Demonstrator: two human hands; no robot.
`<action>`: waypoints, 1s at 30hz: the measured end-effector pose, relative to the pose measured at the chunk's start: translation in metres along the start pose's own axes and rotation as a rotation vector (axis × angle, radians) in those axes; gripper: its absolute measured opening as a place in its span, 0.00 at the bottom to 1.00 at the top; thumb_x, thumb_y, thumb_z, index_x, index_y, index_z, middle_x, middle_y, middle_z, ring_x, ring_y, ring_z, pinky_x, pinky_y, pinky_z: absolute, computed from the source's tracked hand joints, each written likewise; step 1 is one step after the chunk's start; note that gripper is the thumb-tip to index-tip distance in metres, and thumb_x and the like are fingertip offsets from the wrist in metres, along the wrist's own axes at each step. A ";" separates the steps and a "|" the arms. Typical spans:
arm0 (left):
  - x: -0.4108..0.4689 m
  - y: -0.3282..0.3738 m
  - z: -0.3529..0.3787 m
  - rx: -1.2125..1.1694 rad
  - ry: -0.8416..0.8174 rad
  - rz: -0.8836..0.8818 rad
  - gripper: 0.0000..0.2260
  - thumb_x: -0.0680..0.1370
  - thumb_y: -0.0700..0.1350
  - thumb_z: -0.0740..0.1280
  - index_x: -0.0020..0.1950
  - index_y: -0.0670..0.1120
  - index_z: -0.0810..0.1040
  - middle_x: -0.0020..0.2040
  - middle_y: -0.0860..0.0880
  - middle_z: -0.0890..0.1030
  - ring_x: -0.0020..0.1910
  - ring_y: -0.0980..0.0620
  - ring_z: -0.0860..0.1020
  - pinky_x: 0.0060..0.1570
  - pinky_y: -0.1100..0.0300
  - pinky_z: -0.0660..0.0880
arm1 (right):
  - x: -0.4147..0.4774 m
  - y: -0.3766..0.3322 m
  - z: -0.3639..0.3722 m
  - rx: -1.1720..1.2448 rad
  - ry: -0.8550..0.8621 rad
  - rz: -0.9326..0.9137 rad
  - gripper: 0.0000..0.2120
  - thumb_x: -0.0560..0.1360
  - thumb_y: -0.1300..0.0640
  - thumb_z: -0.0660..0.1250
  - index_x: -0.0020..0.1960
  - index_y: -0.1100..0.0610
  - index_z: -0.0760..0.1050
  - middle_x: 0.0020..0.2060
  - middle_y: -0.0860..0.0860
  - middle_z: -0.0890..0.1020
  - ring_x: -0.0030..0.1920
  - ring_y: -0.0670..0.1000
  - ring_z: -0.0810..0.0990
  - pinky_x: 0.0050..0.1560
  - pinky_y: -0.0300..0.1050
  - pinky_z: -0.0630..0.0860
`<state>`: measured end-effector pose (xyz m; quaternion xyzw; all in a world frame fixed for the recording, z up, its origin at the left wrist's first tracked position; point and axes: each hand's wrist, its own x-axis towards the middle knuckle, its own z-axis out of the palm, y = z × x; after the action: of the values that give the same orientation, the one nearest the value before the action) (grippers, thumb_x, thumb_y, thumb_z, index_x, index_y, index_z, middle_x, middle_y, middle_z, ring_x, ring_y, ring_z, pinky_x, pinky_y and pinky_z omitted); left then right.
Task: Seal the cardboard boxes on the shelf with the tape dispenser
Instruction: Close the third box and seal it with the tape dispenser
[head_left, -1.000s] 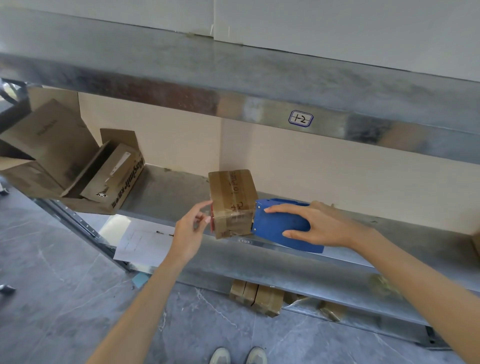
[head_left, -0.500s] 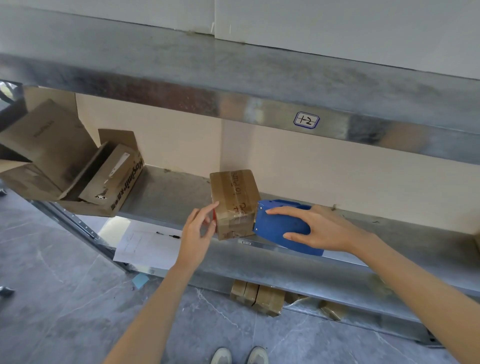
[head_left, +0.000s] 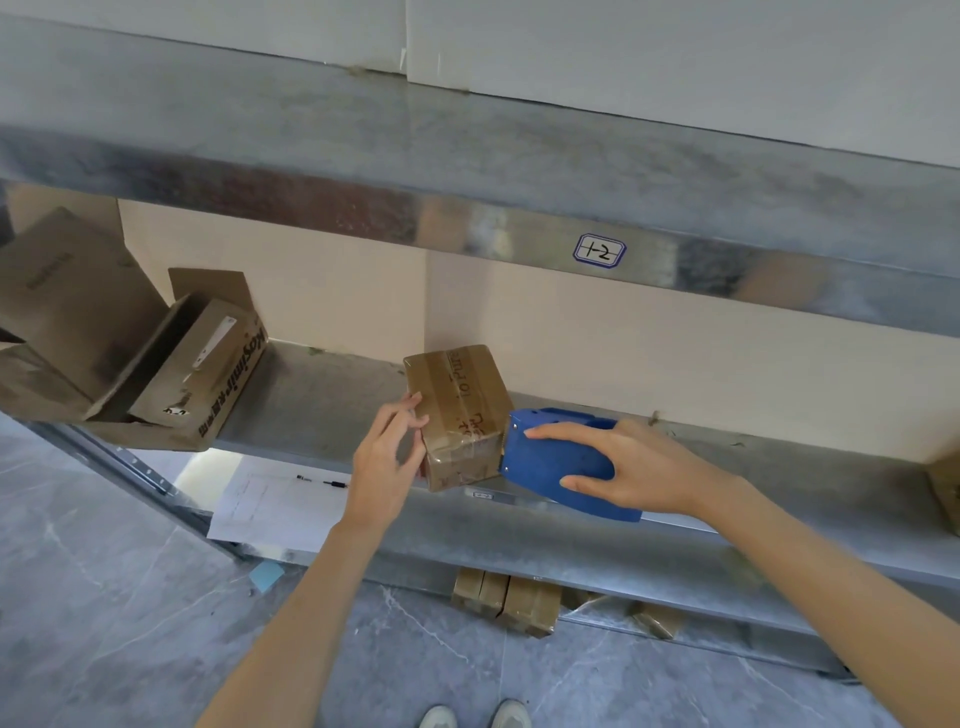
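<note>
The small brown cardboard box (head_left: 457, 410), already crossed by clear tape, stands at the front edge of the grey metal shelf (head_left: 322, 415), its near corner perhaps a little over this edge. The left hand (head_left: 382, 467) is relaxed; only its fingertips (head_left: 413, 401) touch the left side of the box. The right hand (head_left: 644, 467) grasps the blue plastic tape dispenser (head_left: 550, 457), whose nose touches the box's right side. I think a strong push from the dispenser could slide the light box leftwards or off the edge, because the left hand does not really hold it.
</note>
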<state>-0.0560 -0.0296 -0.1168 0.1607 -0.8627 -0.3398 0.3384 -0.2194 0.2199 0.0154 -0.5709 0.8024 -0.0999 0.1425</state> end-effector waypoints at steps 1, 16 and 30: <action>0.001 -0.001 0.001 0.010 0.003 0.004 0.07 0.77 0.31 0.68 0.50 0.41 0.77 0.62 0.46 0.77 0.70 0.52 0.73 0.66 0.56 0.74 | 0.000 0.000 0.000 0.006 0.000 0.001 0.26 0.80 0.46 0.65 0.73 0.31 0.60 0.20 0.47 0.65 0.28 0.46 0.70 0.32 0.37 0.67; -0.002 -0.007 -0.007 0.041 -0.136 -0.005 0.18 0.71 0.35 0.77 0.56 0.44 0.74 0.65 0.52 0.72 0.68 0.73 0.65 0.62 0.78 0.65 | 0.004 0.005 0.005 -0.032 0.011 -0.013 0.26 0.80 0.45 0.64 0.71 0.28 0.55 0.22 0.47 0.66 0.25 0.48 0.65 0.30 0.38 0.64; 0.003 0.000 0.000 0.062 -0.055 -0.044 0.09 0.76 0.35 0.71 0.53 0.45 0.77 0.60 0.53 0.76 0.59 0.68 0.72 0.48 0.76 0.72 | 0.001 0.002 0.000 -0.018 -0.022 0.032 0.26 0.80 0.46 0.65 0.74 0.32 0.59 0.21 0.47 0.64 0.26 0.46 0.69 0.31 0.37 0.66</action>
<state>-0.0580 -0.0313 -0.1148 0.1805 -0.8782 -0.3245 0.3017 -0.2217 0.2196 0.0149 -0.5603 0.8107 -0.0839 0.1477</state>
